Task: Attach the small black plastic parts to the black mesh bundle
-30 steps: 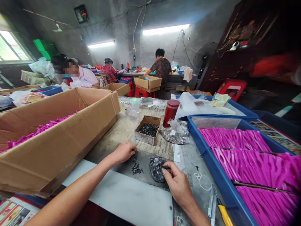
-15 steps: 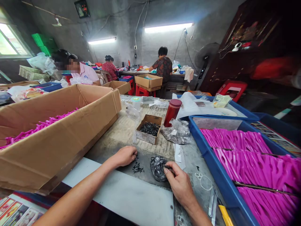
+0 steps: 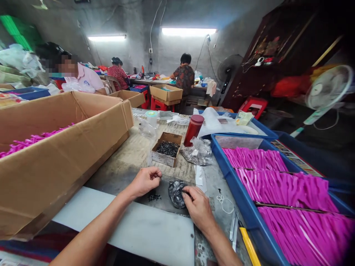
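Note:
My left hand (image 3: 146, 181) hovers over the dark work surface with thumb and forefinger pinched together; whatever is between them is too small to make out. Just below it lies a small heap of black pieces (image 3: 154, 197). A dark, crinkled plastic bag (image 3: 176, 193) rests to the right of the heap. My right hand (image 3: 197, 205) grips this bag's right side between thumb and fingers. Behind both hands stands a small open cardboard box (image 3: 163, 159), filled with thin black pieces (image 3: 168, 148).
On the left is a large carton (image 3: 63, 155) with magenta plastic parts. A blue crate (image 3: 251, 218) of magenta pieces flanks my right arm. A red flask (image 3: 193, 130), a clear bag of small parts (image 3: 198, 152) and a yellow-handled tool (image 3: 249, 245) lie around. Several co-workers sit beyond.
My left hand has lifted slightly off the small black heap, which looks smaller and less spread. My right hand stays at the plastic bag. The whole view has shifted towards the right.

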### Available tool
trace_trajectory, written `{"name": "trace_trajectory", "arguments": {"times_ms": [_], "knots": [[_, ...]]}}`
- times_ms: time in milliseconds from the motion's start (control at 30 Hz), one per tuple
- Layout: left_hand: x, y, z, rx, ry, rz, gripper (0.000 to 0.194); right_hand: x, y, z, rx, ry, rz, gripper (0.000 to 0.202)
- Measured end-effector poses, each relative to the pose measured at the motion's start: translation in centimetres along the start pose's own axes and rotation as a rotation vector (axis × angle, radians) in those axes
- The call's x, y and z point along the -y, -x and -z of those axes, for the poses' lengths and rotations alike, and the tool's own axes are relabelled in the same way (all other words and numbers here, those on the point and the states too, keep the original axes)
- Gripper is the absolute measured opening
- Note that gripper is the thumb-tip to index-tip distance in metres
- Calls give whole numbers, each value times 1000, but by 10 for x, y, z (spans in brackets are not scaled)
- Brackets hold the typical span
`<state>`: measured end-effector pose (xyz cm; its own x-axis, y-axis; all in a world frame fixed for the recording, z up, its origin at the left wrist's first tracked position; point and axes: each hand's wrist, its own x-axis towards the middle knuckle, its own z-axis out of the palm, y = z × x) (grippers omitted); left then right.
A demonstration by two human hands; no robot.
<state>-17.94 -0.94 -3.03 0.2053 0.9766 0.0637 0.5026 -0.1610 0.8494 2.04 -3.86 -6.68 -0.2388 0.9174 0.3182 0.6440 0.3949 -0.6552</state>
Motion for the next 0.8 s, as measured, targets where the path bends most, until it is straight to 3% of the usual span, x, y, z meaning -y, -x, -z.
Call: {"name": "trace_trajectory", "arguments": {"times_ms": [267, 433, 800], "knots": [[3, 1, -20, 85, -8, -184, 23, 2, -7, -16, 151, 366, 0, 16], [5, 4, -21, 166, -23, -157, 17, 7, -11, -20, 178, 509, -58, 13], [0, 9, -23, 77, 11, -252, 14, 8, -9, -22, 230, 624, -53, 12]]}}
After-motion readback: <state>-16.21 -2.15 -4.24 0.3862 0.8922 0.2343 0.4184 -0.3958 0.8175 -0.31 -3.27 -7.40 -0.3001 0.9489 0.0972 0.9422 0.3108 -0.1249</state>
